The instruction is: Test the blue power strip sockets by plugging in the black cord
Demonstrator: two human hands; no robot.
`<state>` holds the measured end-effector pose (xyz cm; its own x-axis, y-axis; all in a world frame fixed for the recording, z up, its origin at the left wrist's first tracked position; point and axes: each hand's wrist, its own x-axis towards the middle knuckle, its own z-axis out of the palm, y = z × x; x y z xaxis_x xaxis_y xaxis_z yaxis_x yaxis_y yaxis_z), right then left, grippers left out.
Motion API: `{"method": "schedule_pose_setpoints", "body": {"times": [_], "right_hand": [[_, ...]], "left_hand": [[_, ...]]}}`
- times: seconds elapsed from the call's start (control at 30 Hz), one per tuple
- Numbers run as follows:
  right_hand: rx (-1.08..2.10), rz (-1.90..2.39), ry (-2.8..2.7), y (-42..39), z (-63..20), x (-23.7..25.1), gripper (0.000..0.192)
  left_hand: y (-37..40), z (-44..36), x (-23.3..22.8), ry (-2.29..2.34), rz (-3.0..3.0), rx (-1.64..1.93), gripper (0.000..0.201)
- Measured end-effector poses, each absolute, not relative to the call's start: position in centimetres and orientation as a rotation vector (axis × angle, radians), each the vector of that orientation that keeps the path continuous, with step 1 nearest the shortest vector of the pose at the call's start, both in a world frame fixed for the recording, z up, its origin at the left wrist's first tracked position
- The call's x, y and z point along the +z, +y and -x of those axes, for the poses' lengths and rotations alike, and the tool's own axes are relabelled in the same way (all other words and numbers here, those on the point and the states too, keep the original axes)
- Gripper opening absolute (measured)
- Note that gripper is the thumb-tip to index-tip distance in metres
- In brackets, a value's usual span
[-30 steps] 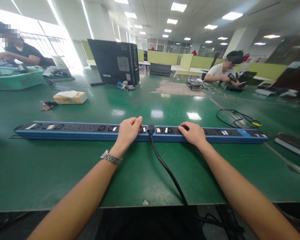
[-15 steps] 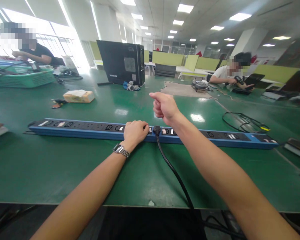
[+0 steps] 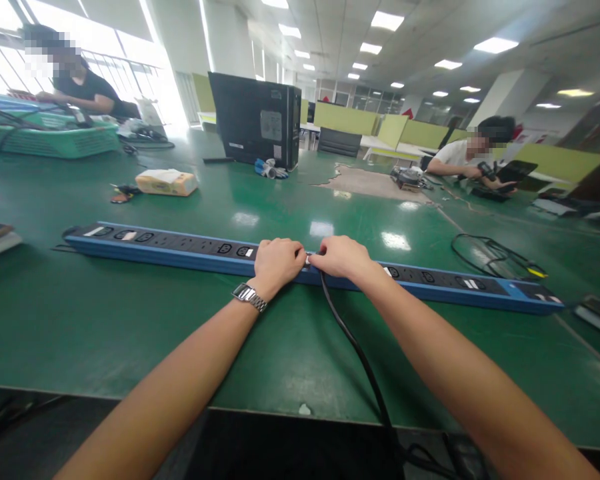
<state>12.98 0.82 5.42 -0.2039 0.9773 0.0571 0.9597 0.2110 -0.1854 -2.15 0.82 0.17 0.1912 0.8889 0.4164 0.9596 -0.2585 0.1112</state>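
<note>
Both hands meet on a long blue power strip [image 3: 180,245] lying across the green desk [image 3: 105,320] — left hand [image 3: 276,261] curled on top, right hand [image 3: 341,257] closed over the plug (hidden) of a black cable [image 3: 360,360] trailing toward 6 o'clock.

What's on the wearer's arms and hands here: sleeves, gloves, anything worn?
Both forearms are bare to the frame edge, with no sleeves or gloves. The left hand has a silver metal link-band wristwatch at the wrist. The right hand wears nothing visible.
</note>
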Motion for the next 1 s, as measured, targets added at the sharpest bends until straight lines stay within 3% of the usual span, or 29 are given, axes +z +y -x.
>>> {"method": "schedule_pose_setpoints", "body": {"times": [0.13, 0.33, 0.63, 0.87, 1.0], "right_hand": [[0.049, 1.846, -2.381, 0.6, -12.5, 7.4, 0.027], [-0.027, 1.863, -2.419, -0.2, -12.3, 11.9, 0.032], [0.104, 1.854, -2.478, 0.7, -11.7, 8.5, 0.024], [0.010, 1.637, -2.275, -0.4, -15.8, 16.1, 0.020], [0.128, 1.846, -2.265, -1.0, -19.8, 16.2, 0.012]], "left_hand": [[0.7, 2.1, 0.3, -1.815, 2.270, -0.574, 0.039], [0.6, 2.0, 0.5, -1.796, 2.263, -0.557, 0.040], [0.6, 2.0, 0.3, -1.803, 2.248, -0.571, 0.039], [0.7, 2.0, 0.2, -1.809, 2.278, -0.586, 0.039], [0.8, 2.0, 0.2, -1.810, 2.287, -0.584, 0.038]]}}
